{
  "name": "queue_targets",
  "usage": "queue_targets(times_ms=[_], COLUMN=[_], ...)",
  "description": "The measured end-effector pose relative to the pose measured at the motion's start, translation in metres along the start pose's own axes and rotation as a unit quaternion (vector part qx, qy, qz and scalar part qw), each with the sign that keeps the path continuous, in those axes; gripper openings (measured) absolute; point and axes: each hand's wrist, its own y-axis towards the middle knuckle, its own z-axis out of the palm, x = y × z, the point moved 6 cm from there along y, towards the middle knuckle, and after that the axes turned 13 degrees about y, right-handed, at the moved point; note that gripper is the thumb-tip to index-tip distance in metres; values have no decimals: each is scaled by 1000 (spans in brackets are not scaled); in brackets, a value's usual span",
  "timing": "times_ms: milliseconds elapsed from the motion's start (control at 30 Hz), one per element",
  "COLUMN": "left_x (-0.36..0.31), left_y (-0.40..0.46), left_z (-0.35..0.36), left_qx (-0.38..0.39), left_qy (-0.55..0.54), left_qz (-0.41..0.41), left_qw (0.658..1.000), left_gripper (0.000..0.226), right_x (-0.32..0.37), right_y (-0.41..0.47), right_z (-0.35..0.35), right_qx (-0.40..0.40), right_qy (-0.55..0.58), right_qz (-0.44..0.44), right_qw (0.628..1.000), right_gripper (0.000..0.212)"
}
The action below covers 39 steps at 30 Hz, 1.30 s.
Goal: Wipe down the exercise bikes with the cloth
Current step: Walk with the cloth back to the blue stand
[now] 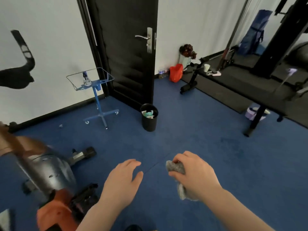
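Note:
A bunched grey cloth [176, 167] is gripped in my right hand [195, 174], low in the middle of the view above the blue floor. My left hand [122, 181] hovers beside it with fingers spread and nothing in it. An exercise bike [50, 174] with a grey flywheel housing and an orange lower part stands at the lower left, blurred, a little left of my left hand. A second, black exercise bike [194, 74] stands far back near the right wall mirror. Neither hand touches a bike.
A black waste bin [149, 118] with rubbish stands mid-floor before a black door [126, 47]. A blue wheeled stand [98, 90] with a wire tray is by the left wall. A red bag [175, 72], bottles and black gym frames [260, 114] line the right.

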Motion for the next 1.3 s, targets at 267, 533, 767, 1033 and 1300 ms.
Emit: queue_targets(times_ms=[267,533,767,1033,1300], left_x=[-11,4,20,94,193], left_y=[108,233,328,409,513], left_z=[-37,-60,-93,-122,-189], left_qx=[-36,-85,-119,-141,-146], left_qy=[7,20,5,-5,11], left_qz=[-49,-141,-221,-281,-280], left_qw=[998,986,968,949,949], left_gripper=[39,39,40,42,39], right_x=[-13,-17,9,80,162], right_y=[134,310,448,566,693], right_z=[-33,-38,-46,7,58], right_qx=[1,47,94,170,183], right_qy=[17,21,11,24,17], right_qz=[-42,-119,-196,-259,-259], right_qw=[999,992,976,951,948], right_gripper=[22,22,23,23,23])
